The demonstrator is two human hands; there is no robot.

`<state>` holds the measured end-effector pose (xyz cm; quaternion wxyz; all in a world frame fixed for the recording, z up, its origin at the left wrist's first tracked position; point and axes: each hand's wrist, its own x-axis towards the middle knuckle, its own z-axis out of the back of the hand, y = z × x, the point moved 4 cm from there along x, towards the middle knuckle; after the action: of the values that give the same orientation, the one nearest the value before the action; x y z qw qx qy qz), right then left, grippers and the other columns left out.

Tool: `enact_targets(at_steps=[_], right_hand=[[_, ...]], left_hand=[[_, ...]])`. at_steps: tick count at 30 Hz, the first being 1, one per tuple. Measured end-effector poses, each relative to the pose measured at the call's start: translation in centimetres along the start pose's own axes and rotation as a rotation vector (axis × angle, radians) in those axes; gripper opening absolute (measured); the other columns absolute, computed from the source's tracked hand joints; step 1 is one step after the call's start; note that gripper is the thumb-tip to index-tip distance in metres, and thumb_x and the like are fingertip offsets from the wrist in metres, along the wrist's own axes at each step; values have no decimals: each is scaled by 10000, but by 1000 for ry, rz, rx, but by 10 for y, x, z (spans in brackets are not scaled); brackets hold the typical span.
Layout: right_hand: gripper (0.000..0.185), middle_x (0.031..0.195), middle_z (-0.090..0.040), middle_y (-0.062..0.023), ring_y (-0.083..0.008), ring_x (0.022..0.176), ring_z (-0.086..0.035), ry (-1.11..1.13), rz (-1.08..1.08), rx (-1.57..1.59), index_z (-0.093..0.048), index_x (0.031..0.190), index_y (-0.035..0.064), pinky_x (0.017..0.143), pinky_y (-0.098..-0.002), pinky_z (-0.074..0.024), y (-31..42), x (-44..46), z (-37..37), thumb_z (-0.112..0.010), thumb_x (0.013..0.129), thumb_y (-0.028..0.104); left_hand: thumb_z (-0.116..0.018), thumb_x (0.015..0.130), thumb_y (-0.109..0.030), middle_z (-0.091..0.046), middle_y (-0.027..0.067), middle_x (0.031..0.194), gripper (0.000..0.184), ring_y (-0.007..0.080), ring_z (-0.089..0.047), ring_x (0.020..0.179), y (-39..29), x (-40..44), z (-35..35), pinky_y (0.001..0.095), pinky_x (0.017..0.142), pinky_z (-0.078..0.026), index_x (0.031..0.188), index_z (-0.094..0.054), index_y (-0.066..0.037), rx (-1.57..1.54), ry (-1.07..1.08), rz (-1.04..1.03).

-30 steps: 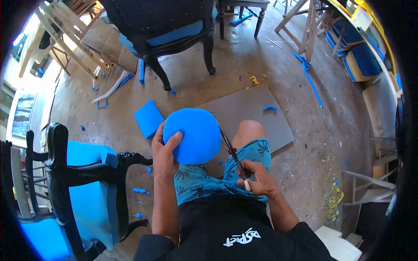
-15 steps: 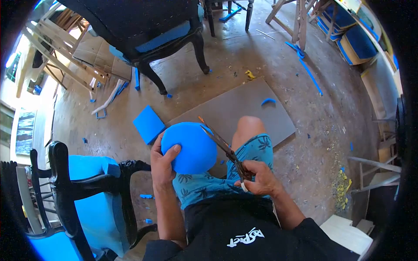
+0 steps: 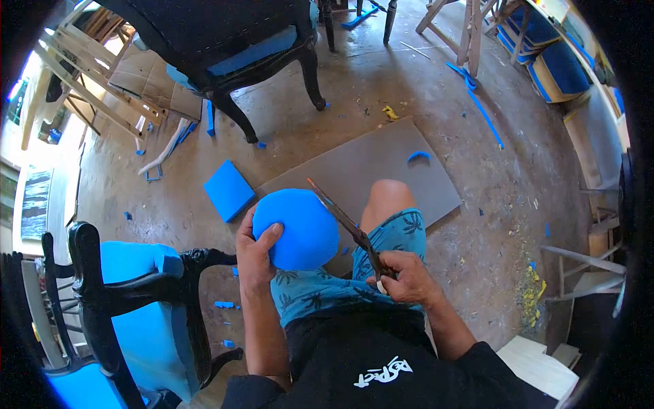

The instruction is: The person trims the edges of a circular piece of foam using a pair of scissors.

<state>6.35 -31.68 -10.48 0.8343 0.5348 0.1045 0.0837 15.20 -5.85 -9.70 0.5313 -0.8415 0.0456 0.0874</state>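
A rounded blue foam piece (image 3: 298,230) is held above my lap by my left hand (image 3: 259,247), its thumb on the face and its fingers behind the left edge. My right hand (image 3: 403,276) is closed around the handles of long, dark scissors (image 3: 355,234). Their blades are together and point up and left, along the foam's right edge. A curved blue foam offcut (image 3: 419,156) lies on the flat grey-brown board (image 3: 327,167) on the floor. Just left of that board is a square blue foam block (image 3: 229,191).
A black-framed chair (image 3: 238,75) stands ahead, and another chair (image 3: 146,286) with blue padding is close on my left. Blue foam strips (image 3: 485,112) and yellow scraps (image 3: 533,293) litter the floor at right. Wooden frames (image 3: 95,82) stand at far left.
The scissor blades have gone from parted to together at the foam's right edge. My left hand holds the foam in nearly the same place.
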Motion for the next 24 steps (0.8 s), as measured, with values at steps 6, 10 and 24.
enact_targets(at_steps=[6, 10, 24], right_hand=[[156, 674, -522, -55, -119, 597, -492, 22, -120, 248, -541, 758, 2, 549, -245, -397, -16, -1, 0, -693, 722, 0], [279, 657, -507, -51, -131, 591, -467, 83, -92, 123, -530, 731, 14, 538, -284, -376, -1, 2, 9, -779, 698, 135], [246, 673, -554, -116, -282, 623, -547, 64, 79, -105, -521, 703, 31, 576, -371, -417, 8, 0, 16, -747, 660, 120]], left_hand=[[-720, 758, -30, -649, 88, 1047, 468, 190, -633, 943, -9, 2, 0, 352, 826, -538, 1201, -568, -11, 11, -18, 8], [-738, 738, -34, -651, 84, 1035, 483, 184, -637, 923, -11, 4, 7, 343, 820, -539, 1190, -570, -8, 68, 27, 28], [-777, 700, -44, -671, 87, 1028, 516, 172, -649, 913, -24, 1, 2, 323, 844, -525, 1177, -589, 10, 148, 157, 67]])
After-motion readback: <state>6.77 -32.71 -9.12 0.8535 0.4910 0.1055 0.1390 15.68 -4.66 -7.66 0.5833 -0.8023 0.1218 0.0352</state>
